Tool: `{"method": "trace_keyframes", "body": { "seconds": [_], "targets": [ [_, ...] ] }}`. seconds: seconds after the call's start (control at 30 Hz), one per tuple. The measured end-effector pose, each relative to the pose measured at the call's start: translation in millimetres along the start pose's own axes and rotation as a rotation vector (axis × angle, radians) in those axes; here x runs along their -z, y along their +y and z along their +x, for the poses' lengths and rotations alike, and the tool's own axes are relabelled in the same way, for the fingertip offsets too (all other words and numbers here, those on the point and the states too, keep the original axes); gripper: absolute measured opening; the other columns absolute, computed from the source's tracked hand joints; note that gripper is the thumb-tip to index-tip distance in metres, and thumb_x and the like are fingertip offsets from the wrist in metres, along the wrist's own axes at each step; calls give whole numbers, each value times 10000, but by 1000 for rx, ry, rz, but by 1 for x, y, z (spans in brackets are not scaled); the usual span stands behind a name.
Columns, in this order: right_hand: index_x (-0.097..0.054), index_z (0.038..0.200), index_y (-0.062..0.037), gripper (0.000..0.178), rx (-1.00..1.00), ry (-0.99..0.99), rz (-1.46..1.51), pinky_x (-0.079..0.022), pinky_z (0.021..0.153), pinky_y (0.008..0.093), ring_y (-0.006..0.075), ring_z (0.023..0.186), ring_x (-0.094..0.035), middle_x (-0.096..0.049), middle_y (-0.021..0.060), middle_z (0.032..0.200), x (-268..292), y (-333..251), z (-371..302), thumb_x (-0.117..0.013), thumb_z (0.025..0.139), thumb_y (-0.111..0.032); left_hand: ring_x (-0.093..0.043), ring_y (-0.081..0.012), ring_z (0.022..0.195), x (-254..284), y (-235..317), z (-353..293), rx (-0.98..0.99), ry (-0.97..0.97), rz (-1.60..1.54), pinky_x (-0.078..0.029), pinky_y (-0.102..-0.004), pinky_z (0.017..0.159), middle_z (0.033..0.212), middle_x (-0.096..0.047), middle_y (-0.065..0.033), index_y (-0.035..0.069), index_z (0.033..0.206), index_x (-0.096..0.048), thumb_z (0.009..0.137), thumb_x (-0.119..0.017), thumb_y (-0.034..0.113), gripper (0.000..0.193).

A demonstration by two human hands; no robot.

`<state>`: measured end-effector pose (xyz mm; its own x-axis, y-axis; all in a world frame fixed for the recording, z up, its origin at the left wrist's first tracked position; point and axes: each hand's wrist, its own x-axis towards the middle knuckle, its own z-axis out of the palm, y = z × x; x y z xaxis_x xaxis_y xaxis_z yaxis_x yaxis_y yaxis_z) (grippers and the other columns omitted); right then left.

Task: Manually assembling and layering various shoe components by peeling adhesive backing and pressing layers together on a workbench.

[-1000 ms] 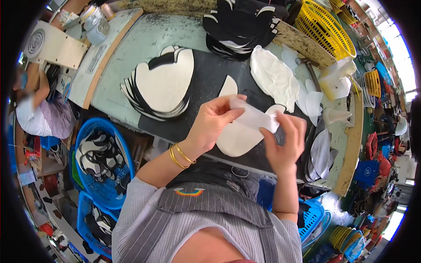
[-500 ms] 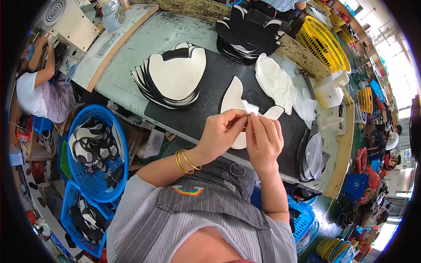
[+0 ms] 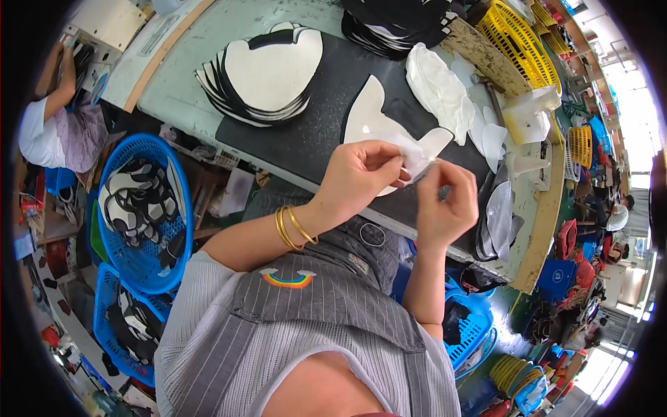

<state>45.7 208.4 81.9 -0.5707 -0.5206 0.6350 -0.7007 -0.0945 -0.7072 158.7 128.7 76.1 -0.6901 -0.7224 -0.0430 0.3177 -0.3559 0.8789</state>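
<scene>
Between the fingertips of my left hand (image 3: 356, 175) is a thin, white, translucent sheet (image 3: 413, 150), spread out over the work surface. My right hand (image 3: 450, 203) has its fingers curled together by the sheet's right edge; whether it grips the edge or a small bit of it is blurred. Below the sheet, a curved white cut piece (image 3: 364, 108) with dark edging lies on the black mat (image 3: 323, 135), partly hidden by my hands. To the left is a fanned stack of white-and-black cut pieces (image 3: 272, 69). A pile of crumpled white sheets (image 3: 438, 90) lies beyond on the right.
Dark pieces are piled at the back (image 3: 396, 28). Translucent rounded pieces (image 3: 492, 142) and a clear plastic container (image 3: 531, 115) stand at the right. Blue baskets (image 3: 182, 229) of cut pieces sit left below the table. Another person (image 3: 59, 132) works at far left.
My hands have moved apart, the right one going right and toward me. The white sheet, bunched between both hands before, is now opened out from my left fingers. The whole view has shifted slightly.
</scene>
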Motion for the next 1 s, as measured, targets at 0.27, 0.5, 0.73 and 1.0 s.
{"method": "trace_keyframes", "body": {
  "seconds": [0.27,0.5,0.73,1.0],
  "targets": [
    [-550,929,10,43,-547,-90,800,-421,660,193,64,751,-513,-558,24,843,13,0,-7,-541,887,14,-596,-83,717,-5,-4,-10,-86,-116,-83,-532,-233,631,889,-594,-33,35,1000,-517,894,-613,65,146],
    [-464,968,-39,70,-409,-71,169,-359,538,207,47,614,-436,-484,2,701,18,15,-46,-501,962,-99,-440,-22,467,2,-1,-27,-28,-81,85,-345,-192,402,601,-478,28,68,824,-446,923,-570,90,160],
    [-602,1033,-2,273,-214,-533,-577,-462,786,380,340,834,-570,-593,167,899,130,70,-125,-643,860,-209,-357,-51,402,79,18,-28,169,-109,-412,-283,-181,383,577,-473,17,95,758,-442,868,-525,66,141],
    [-590,1065,-5,272,-556,-706,151,-479,745,271,191,824,-618,-628,118,911,36,-18,-57,-660,852,-158,-572,-92,805,38,1,-17,-73,-532,442,-461,-224,705,900,-602,-27,36,997,-590,822,-716,181,259]
  ]
}}
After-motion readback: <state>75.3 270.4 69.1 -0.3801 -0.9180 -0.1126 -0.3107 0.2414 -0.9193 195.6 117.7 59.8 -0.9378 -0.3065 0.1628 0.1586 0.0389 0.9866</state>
